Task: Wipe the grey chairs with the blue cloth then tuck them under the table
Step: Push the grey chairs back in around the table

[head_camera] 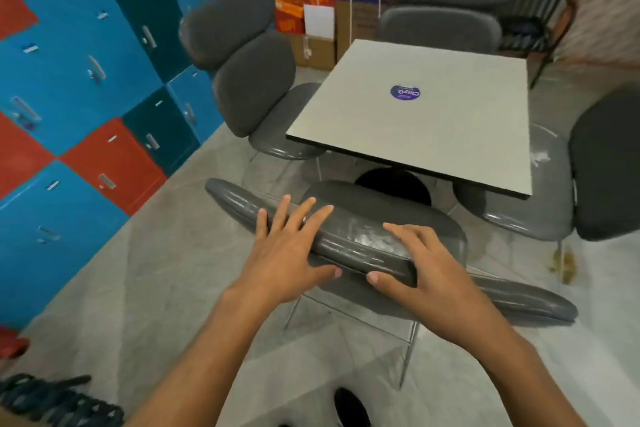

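The bench has grey chairs on all four sides. The near chair faces it, its backrest's long axis running upper left to lower right. Left hand and right hand rest on the backrest, fingers spread, thumbs beneath.

Both hands on chair backrest

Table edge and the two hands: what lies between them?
In the head view, only the near chair's grey seat lies between the table and both hands, left hand, right hand.
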The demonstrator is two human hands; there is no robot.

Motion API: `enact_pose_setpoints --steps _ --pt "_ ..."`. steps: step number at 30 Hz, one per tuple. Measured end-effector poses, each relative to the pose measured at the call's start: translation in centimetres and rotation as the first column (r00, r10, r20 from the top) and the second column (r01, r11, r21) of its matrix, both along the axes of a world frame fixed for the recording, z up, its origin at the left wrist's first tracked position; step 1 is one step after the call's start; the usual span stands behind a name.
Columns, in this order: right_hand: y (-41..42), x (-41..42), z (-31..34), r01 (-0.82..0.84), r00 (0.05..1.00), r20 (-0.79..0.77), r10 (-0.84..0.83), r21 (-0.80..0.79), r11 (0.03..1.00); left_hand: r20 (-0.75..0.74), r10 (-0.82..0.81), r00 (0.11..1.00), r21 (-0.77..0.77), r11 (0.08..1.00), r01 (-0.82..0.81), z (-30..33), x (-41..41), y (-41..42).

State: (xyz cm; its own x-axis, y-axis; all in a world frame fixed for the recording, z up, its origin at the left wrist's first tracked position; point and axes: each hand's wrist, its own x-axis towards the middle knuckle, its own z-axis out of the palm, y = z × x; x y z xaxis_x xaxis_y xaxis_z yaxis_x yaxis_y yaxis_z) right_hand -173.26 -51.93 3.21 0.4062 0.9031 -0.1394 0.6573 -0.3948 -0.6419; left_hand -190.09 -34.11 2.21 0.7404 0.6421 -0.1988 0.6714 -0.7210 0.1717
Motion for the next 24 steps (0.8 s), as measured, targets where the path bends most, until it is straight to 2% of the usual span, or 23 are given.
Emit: enact_pose_setpoints --steps 4,9,13,19,24 --pt "-0.9 -1.8 -1.2 0.189 0.973 0.142 -0.181 -0.041 0.981 -0.018 -0.085 0.996 0.033 0.996 0.086 -0.8 0.0 1.4" --pt "0.2 -4.3 -2.9 0.312 0.855 0.462 -0.238 -0.091 0.946 0.038 -0.207 0.978 0.108 0.973 0.202 -0.9 -1.3 3.0" --pt "1.2 -4.9 -3.3 0.394 0.812 0.502 -0.296 -0.098 0.914 0.099 -0.244 0.965 0.138 0.964 0.229 -1.3 -1.9 4.5" --pt "1.5 -5.8 -3.4 0.448 0.785 0.508 -0.355 -0.068 0.892 0.117 -0.253 0.960 0.177 0.957 0.231 -1.6 -2.0 4.9" --pt "1.5 -5.9 -2.8 0.439 0.804 0.486 -0.344 -0.095 0.893 0.020 -0.289 0.957 0.259 0.926 0.274 -1.2 -2.0 5.4"
